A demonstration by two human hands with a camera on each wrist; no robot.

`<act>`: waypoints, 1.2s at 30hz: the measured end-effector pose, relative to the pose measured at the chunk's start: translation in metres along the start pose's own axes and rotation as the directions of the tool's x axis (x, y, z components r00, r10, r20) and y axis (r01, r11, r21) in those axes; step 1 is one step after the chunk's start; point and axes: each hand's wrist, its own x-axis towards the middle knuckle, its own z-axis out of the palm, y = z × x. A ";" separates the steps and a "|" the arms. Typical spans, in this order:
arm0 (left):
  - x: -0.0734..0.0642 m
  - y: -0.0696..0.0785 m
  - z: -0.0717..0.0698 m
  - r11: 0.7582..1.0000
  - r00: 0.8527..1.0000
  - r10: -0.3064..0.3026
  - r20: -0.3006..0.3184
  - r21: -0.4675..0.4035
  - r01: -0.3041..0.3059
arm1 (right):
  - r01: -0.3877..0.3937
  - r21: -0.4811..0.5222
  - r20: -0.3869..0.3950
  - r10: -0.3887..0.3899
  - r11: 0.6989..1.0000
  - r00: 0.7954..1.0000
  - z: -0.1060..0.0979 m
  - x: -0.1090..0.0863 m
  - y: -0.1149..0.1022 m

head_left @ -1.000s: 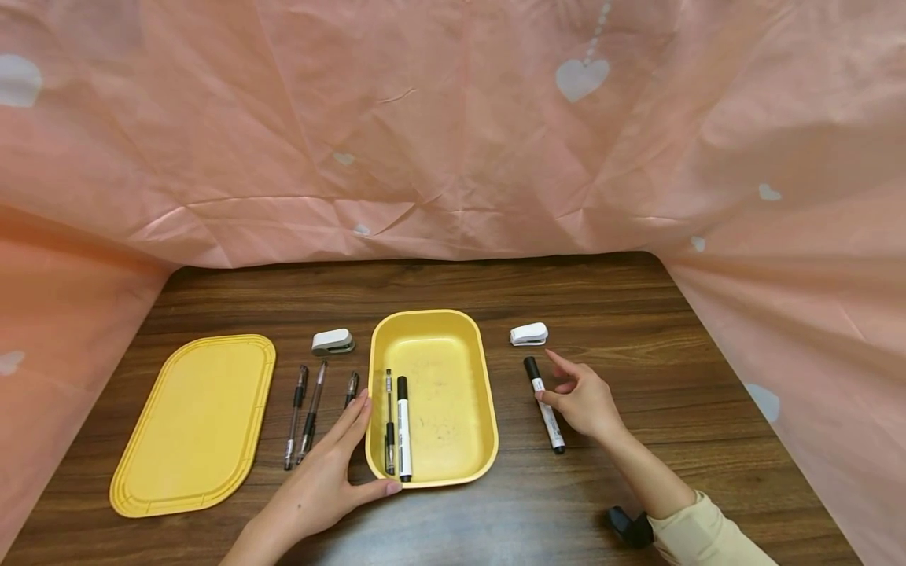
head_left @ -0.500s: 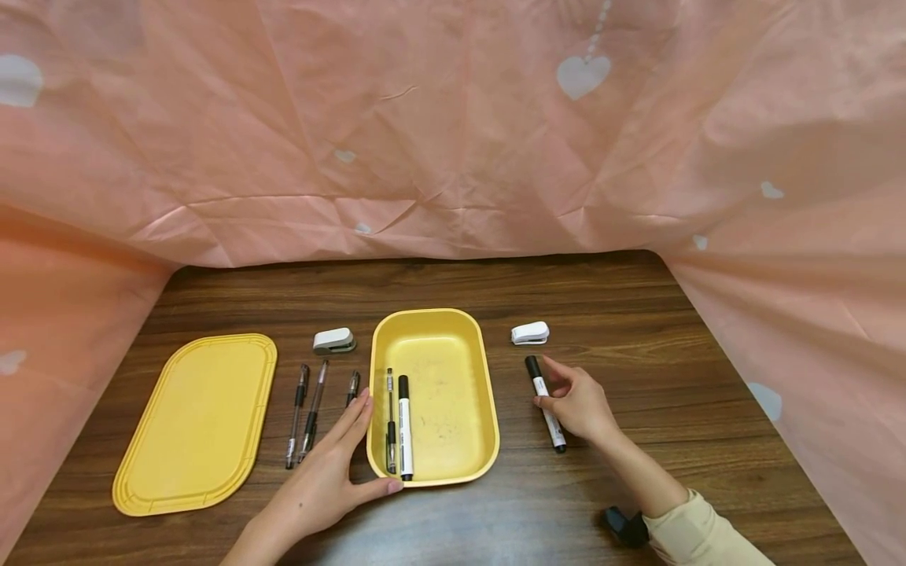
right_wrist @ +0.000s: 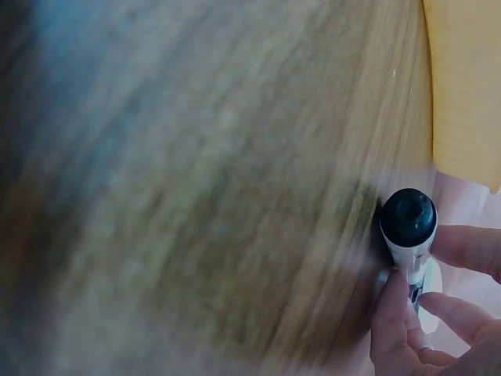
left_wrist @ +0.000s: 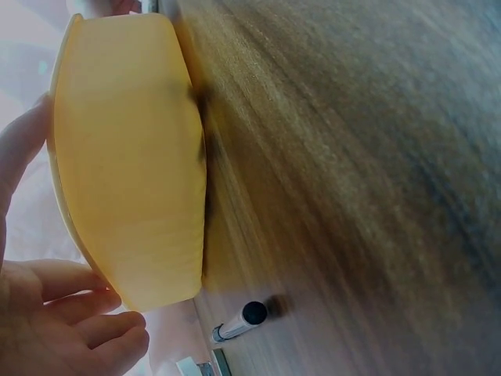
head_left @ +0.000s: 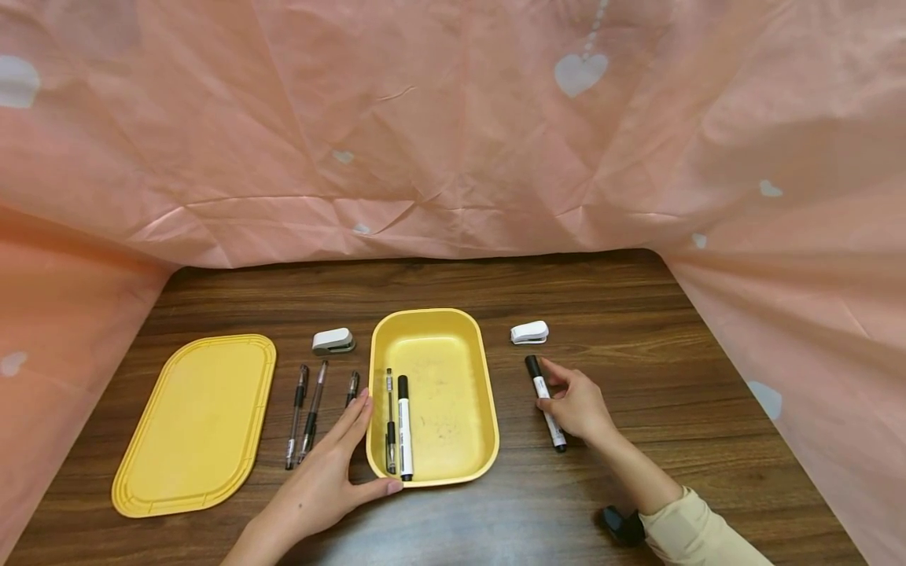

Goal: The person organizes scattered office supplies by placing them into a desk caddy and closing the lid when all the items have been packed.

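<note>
My left hand (head_left: 318, 479) rests against the near left corner of a yellow plastic box (head_left: 449, 393), its fingers fairly straight along the side and the thumb on the near rim. A clear pen (head_left: 390, 417) with a black grip and a white marker (head_left: 404, 432) lie side by side in the box. To the right of it, my right hand (head_left: 583, 405) pinches a second white marker (head_left: 541, 389) between thumb and fingers. That marker lies on the table, black cap pointing away; its black end (right_wrist: 409, 218) faces the right wrist camera.
A yellow lid (head_left: 198, 424) lies flat at the left. Several black pens (head_left: 311, 417) lie between lid and box, one partly behind my left hand. Small white staplers stand left (head_left: 333, 340) and right (head_left: 529, 333) of the box. Pink cloth (head_left: 453, 141) surrounds the wooden table.
My right hand has drawn in slightly, its fingers closing on the marker. The marker, the box and my left hand have stayed in place.
</note>
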 end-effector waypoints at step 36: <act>0.000 0.001 0.000 1.000 1.000 0.000 0.001 0.002 0.000 | 0.066 0.499 0.024 -0.090 0.864 0.996 -0.016 -0.006 -0.040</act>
